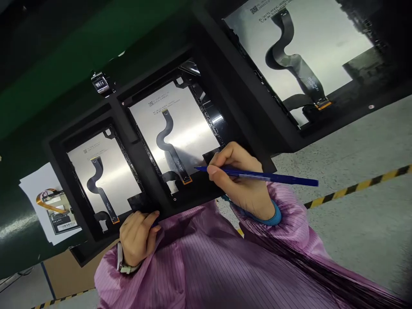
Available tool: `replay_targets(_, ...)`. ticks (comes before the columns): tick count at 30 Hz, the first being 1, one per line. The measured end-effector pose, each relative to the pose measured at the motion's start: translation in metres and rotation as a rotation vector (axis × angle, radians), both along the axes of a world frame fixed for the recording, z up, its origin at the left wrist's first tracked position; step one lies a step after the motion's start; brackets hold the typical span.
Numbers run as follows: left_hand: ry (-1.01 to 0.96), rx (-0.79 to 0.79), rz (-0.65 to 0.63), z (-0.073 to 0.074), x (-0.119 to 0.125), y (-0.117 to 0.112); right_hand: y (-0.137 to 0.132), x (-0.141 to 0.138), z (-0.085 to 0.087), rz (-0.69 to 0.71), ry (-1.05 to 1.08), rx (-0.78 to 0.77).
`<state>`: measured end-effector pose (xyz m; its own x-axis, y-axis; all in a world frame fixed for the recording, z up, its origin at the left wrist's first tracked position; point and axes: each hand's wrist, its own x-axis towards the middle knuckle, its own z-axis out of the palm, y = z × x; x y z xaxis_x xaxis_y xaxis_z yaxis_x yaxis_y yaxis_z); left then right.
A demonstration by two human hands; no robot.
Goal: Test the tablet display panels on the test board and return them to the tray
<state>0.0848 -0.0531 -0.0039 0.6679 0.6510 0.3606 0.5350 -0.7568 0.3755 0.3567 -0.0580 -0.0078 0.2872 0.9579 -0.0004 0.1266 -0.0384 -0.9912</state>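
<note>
My right hand (240,182) grips a blue pen (267,176) between thumb and fingers. The pen's pointed end is over the silvery back of the middle display panel (189,128), near its dark flex cable (169,143). At the front edge of the black foam tray (206,186), my left hand (138,236) is closed, fingers curled. A bit of blue shows between its fingertips, too small to name. To the left lies a similar display panel (112,171) with its own flex cable (96,180).
A larger-looking panel (322,38) sits in the tray at upper right. Behind the tray, a small device with a lit readout (101,84) stands on the green table (64,56). White paper (35,184) with a small circuit part (58,210) lies left. Striped tape (360,189) marks the floor.
</note>
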Motion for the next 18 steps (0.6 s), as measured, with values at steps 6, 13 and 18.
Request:
replay_targets(6,0.013,-0.001,-0.007,-0.0002,0.0004,-0.0007,0.0001,-0.0052,-0.0012,0.054,-0.146,0.009)
replay_targets(13,0.007,0.000,-0.009,-0.0001,0.0005,-0.0017,0.0001,-0.0043,-0.0004,0.062,-0.161,0.002)
replay_targets(18,0.010,-0.010,-0.005,-0.0030,-0.0027,-0.0042,-0.0007,-0.0057,0.0002,0.009,-0.188,-0.006)
